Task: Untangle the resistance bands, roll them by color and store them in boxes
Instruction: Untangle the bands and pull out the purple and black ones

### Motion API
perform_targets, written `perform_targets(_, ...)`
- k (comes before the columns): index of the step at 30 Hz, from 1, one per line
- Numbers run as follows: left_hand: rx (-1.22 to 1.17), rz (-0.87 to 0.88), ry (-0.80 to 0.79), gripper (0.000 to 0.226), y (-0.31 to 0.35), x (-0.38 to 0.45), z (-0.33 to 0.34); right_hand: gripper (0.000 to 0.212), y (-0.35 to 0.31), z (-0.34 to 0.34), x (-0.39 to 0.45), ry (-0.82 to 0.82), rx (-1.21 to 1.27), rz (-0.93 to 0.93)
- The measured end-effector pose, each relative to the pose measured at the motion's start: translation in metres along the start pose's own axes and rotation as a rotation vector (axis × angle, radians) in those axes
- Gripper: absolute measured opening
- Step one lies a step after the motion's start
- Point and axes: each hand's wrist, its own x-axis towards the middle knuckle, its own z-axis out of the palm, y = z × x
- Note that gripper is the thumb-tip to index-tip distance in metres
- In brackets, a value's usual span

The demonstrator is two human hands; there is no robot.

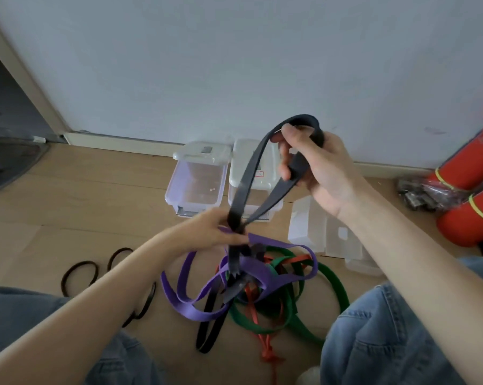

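Knees in jeans (387, 337), bands still one big knot on the floor.
Right hand (322, 173) grips the black band (241, 190) loop, left hand (209, 229) pinches it above the purple band (184, 307) tangle; both boxes (195, 182) look empty, nothing rolled yet.
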Motion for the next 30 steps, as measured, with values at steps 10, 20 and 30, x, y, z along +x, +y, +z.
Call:
perform_targets(10,0.272,0.083,0.321,0.021,0.027,-0.017,-0.034,0.041,0.036,-0.015,0.002,-0.224,-0.898,0.432)
perform_targets(20,-0.713,0.088,0.641,0.019,0.058,-0.020,-0.047,0.047,0.042,0.012,-0.014,-0.767,-0.807,0.320)
perform_targets(30,-0.322,-0.018,-0.002,0.022,0.019,-0.010,-0.025,0.028,0.025,0.024,-0.007,-0.165,-0.131,0.159)
